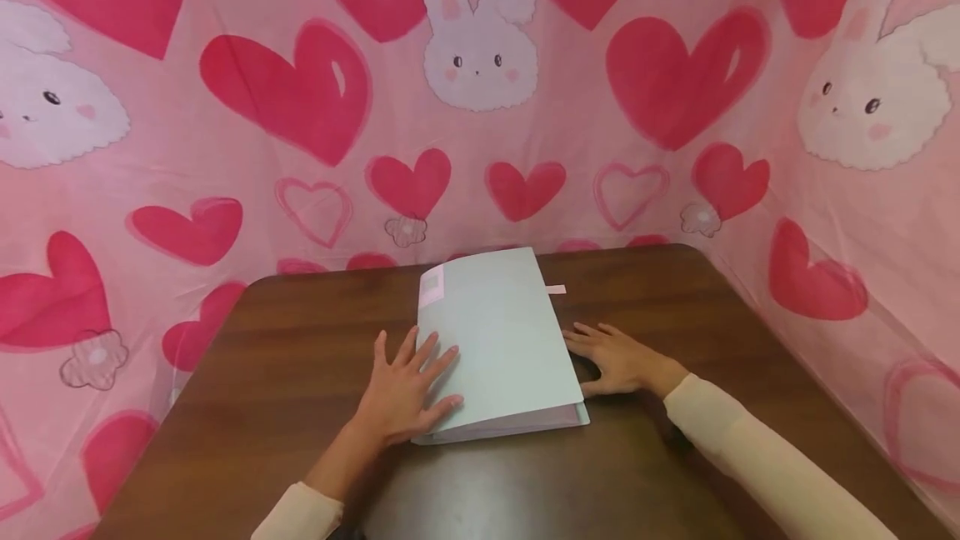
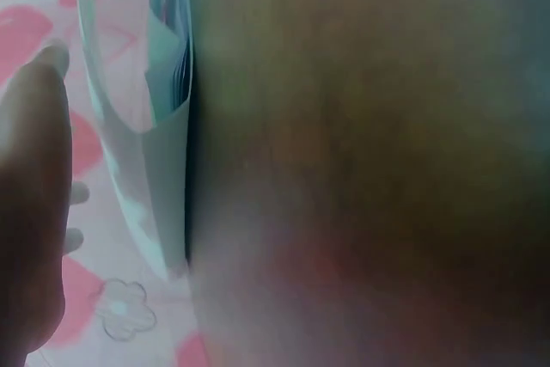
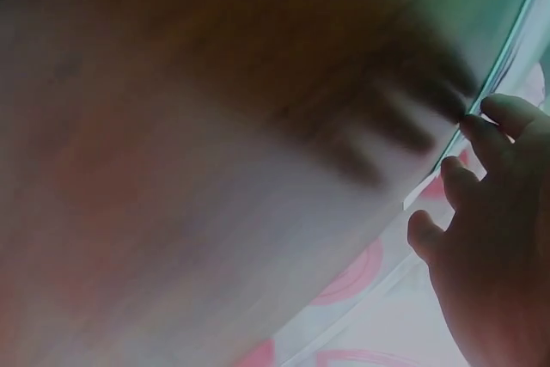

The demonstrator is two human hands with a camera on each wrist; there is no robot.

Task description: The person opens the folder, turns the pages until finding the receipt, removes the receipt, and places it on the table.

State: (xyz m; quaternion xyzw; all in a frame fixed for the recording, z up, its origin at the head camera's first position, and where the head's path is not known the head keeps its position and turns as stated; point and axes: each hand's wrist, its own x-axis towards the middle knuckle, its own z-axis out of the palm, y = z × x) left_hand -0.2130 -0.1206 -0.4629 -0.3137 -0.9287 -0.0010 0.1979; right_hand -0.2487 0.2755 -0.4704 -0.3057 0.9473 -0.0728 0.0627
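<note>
A pale blue-white folder [image 1: 502,332] lies on the table, its spine to the left and a pink label [image 1: 432,286] near the top of that side. My left hand [image 1: 405,390] rests with spread fingers over the folder's left side. Seen from the left wrist, the folder's curved spine [image 2: 163,186] holds a stack of sheets [image 2: 182,66] between the covers. At the opposite edge is my right hand [image 1: 618,361], fingers extended and fingertips right at the side of the folder. The right wrist view shows those fingers beside the folder's edge [image 3: 507,58].
The dark brown wooden table [image 1: 300,348] has rounded far corners. A small pink tab [image 1: 556,290] sticks out from the folder's right side. Pink cloth [image 1: 480,132] with hearts and rabbits hangs behind and along both sides of the table.
</note>
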